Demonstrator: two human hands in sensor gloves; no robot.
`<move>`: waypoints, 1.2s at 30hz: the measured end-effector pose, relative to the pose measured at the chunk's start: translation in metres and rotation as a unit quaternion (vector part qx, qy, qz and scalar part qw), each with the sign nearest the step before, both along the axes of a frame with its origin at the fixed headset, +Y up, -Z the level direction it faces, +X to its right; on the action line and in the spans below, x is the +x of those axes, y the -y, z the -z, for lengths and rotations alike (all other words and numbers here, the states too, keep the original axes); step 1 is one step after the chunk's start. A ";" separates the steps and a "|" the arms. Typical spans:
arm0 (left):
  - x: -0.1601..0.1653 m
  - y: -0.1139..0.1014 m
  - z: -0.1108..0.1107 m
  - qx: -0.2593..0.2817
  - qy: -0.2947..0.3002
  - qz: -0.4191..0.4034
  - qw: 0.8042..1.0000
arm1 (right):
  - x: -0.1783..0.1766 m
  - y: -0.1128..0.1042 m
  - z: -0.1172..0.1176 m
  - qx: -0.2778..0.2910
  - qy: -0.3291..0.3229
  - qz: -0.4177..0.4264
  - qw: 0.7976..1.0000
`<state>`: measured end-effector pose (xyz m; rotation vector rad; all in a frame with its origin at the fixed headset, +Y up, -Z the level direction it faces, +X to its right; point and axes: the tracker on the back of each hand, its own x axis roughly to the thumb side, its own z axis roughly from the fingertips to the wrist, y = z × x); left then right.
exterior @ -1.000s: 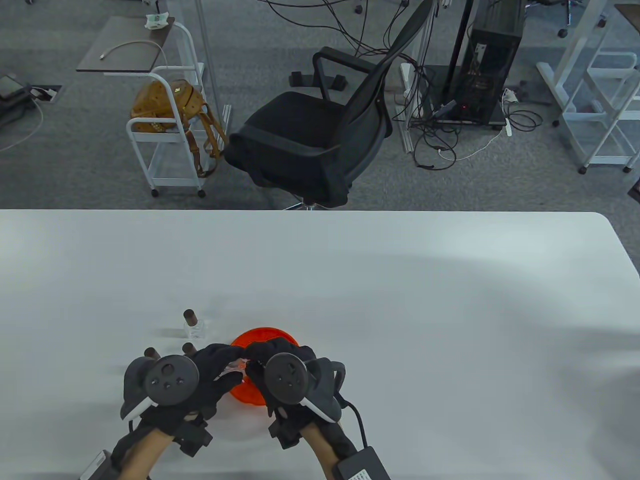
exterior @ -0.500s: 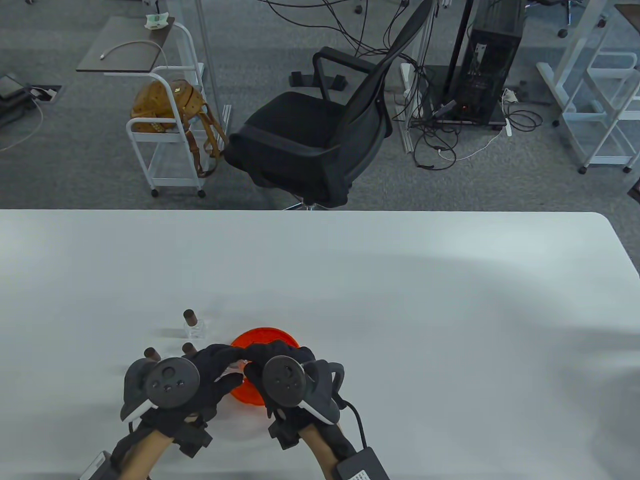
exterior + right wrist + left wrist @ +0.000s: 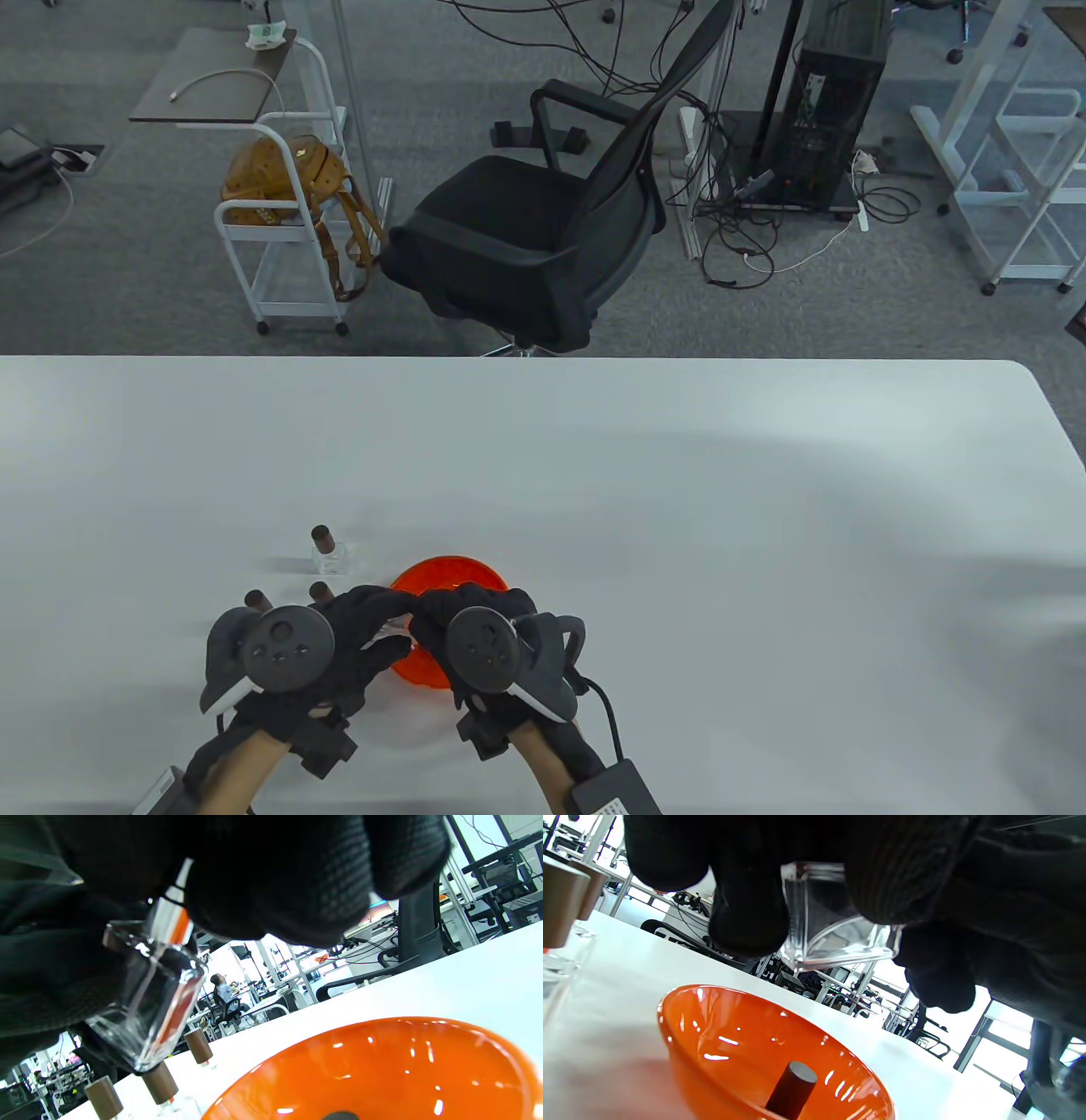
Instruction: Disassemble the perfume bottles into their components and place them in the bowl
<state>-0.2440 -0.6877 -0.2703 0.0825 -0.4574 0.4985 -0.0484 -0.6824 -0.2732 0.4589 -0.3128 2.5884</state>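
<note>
Item: clear perfume bottle (image 3: 831, 921), which we are holding over the orange bowl (image 3: 450, 577) so parts drop in. Left hand (image 3: 356, 628) is gripping its glass body; right hand (image 3: 462, 611) is pinching the sprayer (image 3: 169, 921). 1 dark cap (image 3: 793, 1090) is lying in the bowl; 3 capped bottles (image 3: 327, 552) are waiting on the surface (image 3: 679, 509).

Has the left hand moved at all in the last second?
Yes, slightly. The left hand has drifted a little toward the table's left edge, judged against the orange bowl, which stays put.
</note>
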 end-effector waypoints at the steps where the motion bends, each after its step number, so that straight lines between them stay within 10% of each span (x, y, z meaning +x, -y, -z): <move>1: 0.001 0.000 0.000 0.000 -0.003 0.004 1.000 | 0.000 0.001 0.000 -0.006 -0.005 0.001 1.000; 36: -0.002 0.003 0.002 -0.009 0.001 0.001 1.000 | 0.003 -0.001 0.001 -0.005 -0.007 0.012 1.000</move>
